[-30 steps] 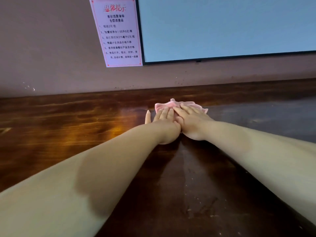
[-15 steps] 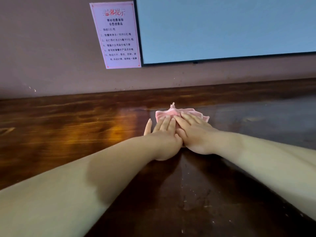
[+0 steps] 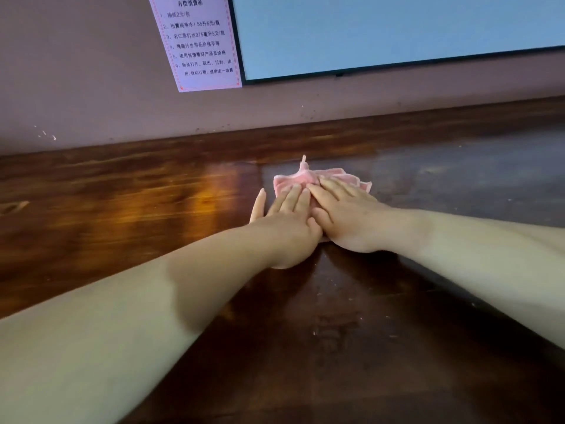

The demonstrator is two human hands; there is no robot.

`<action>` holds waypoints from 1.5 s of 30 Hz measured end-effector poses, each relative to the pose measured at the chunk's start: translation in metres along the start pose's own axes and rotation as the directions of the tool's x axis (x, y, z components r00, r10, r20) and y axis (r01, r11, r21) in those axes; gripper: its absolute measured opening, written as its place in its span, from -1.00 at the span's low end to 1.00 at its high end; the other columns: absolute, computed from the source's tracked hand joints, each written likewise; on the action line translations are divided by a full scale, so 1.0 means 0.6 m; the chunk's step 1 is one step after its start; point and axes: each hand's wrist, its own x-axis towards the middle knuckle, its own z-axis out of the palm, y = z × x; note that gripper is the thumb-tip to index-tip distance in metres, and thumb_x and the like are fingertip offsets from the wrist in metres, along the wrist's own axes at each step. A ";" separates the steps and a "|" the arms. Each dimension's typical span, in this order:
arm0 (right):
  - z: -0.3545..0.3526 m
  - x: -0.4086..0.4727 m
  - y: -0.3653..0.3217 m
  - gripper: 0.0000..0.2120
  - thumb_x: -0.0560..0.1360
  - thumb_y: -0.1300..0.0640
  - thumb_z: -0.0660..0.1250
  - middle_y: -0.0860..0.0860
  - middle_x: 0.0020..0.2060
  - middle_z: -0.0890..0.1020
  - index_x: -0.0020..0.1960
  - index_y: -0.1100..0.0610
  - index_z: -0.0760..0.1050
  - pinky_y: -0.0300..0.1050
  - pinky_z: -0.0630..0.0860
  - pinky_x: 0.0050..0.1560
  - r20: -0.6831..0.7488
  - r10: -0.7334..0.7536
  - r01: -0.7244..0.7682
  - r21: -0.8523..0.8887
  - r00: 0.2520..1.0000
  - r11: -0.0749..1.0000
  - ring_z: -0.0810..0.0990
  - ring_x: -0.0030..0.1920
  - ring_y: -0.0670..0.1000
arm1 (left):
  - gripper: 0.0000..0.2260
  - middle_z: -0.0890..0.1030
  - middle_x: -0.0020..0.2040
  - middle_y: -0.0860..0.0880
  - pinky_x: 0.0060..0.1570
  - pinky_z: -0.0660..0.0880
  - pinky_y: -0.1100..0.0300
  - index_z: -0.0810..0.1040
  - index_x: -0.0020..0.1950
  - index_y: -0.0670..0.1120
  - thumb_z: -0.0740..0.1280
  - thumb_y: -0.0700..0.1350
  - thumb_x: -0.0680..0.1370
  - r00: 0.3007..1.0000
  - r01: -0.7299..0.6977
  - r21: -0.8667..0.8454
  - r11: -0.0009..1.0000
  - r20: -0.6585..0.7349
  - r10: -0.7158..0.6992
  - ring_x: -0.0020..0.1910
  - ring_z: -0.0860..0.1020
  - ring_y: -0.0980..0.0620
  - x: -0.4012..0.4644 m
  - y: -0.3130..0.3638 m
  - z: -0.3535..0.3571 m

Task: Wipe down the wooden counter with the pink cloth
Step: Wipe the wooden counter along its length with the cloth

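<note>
Here, the pink cloth (image 3: 318, 180) is pressed flat onto the wooden surface (image 3: 122, 215) beneath two bare hands, placed side by side and touching, a little short of the back wall (image 3: 76, 87). The left hand (image 3: 286, 223) is laid with fingers straight and spread, its outermost finger resting on the wood just beside the cloth. The right hand (image 3: 345, 217) is likewise flattened, fingers extended over the fabric; nothing is pinched by either. A bunched peak of cloth is seen standing up at the far edge. A duller, streaked band is visible on the wood near the camera and to the right, which may be judged as ground already wiped. The glossier stretch to the left appears untouched, so the job is judged partly done. A printed notice (image 3: 200, 41) and a dark-framed screen (image 3: 397, 32) are fixed to the wall above.
</note>
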 end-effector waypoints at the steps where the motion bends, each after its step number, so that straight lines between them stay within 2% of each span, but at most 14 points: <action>1: -0.002 0.001 -0.001 -0.39 0.63 -0.14 -0.17 0.10 0.62 -0.09 0.63 0.06 -0.12 0.09 -0.15 0.58 -0.005 0.007 -0.007 0.004 1.000 1.000 -0.16 0.61 0.06 | -0.46 -0.21 0.57 0.04 0.43 -0.39 -0.05 -0.21 0.56 -0.04 -0.16 0.04 0.60 1.000 0.011 0.003 1.000 -0.004 -0.011 0.51 -0.26 0.15 0.002 0.000 -0.002; 7: -0.031 0.013 -0.018 -0.46 0.69 -0.10 -0.16 0.03 0.62 -0.14 0.63 -0.02 -0.16 0.03 -0.22 0.57 0.020 0.104 -0.105 0.030 0.994 0.994 -0.19 0.60 -0.01 | -0.48 -0.21 0.57 0.04 0.43 -0.37 -0.08 -0.20 0.57 -0.03 -0.17 0.01 0.63 0.994 0.101 -0.014 0.995 0.043 -0.100 0.51 -0.26 0.15 0.009 0.017 -0.029; 13: 0.008 -0.059 -0.039 -0.41 0.66 -0.12 -0.15 0.09 0.61 -0.16 0.63 0.05 -0.19 0.09 -0.18 0.57 0.044 0.049 -0.049 0.006 0.998 0.999 -0.22 0.60 0.05 | -0.45 -0.22 0.57 0.08 0.42 -0.42 -0.02 -0.21 0.56 -0.01 -0.17 0.06 0.60 0.999 -0.035 0.001 0.999 0.010 0.035 0.50 -0.28 0.19 -0.066 0.002 0.010; 20: -0.028 -0.029 -0.046 -0.45 0.69 -0.10 -0.18 0.04 0.62 -0.16 0.63 -0.01 -0.19 0.04 -0.19 0.57 0.051 0.101 -0.102 0.022 0.994 0.995 -0.19 0.60 0.00 | -0.49 -0.19 0.57 0.05 0.43 -0.38 -0.08 -0.19 0.57 -0.03 -0.18 0.02 0.62 0.993 0.117 -0.007 0.993 0.026 -0.116 0.52 -0.25 0.15 -0.038 0.020 -0.020; 26: 0.004 -0.091 -0.047 -0.42 0.67 -0.11 -0.17 0.09 0.62 -0.15 0.63 0.05 -0.17 0.03 -0.21 0.57 0.032 0.021 -0.021 0.002 0.999 1.000 -0.21 0.60 0.03 | -0.45 -0.20 0.57 0.04 0.43 -0.38 -0.07 -0.22 0.56 -0.04 -0.17 0.05 0.60 1.000 0.024 -0.002 1.000 0.013 -0.024 0.51 -0.27 0.15 -0.089 0.021 0.014; 34: -0.024 -0.064 -0.046 -0.46 0.69 -0.09 -0.17 0.04 0.62 -0.14 0.63 -0.01 -0.15 -0.01 -0.23 0.56 0.028 0.069 -0.070 0.036 0.997 0.997 -0.19 0.60 0.00 | -0.48 -0.17 0.58 0.05 0.44 -0.36 -0.09 -0.16 0.57 -0.02 -0.16 0.02 0.62 0.991 0.135 -0.045 0.990 0.015 -0.135 0.52 -0.23 0.13 -0.060 0.040 -0.009; 40: 0.009 -0.137 -0.046 -0.40 0.66 -0.13 -0.15 0.08 0.62 -0.16 0.63 0.05 -0.17 0.05 -0.22 0.57 0.036 -0.023 0.022 0.016 0.999 1.000 -0.22 0.60 0.04 | -0.44 -0.22 0.57 0.08 0.43 -0.39 -0.04 -0.21 0.56 -0.01 -0.15 0.07 0.59 1.000 -0.016 -0.043 0.999 -0.020 0.015 0.50 -0.29 0.18 -0.139 0.038 0.025; 45: -0.018 -0.100 -0.056 -0.45 0.69 -0.10 -0.15 0.04 0.62 -0.14 0.63 0.01 -0.16 0.03 -0.22 0.57 0.056 0.058 -0.059 0.025 0.997 0.998 -0.20 0.60 0.01 | -0.48 -0.20 0.57 0.06 0.43 -0.37 -0.08 -0.20 0.57 -0.02 -0.16 0.02 0.62 0.993 0.106 0.001 0.994 0.057 -0.105 0.51 -0.25 0.15 -0.105 0.054 -0.008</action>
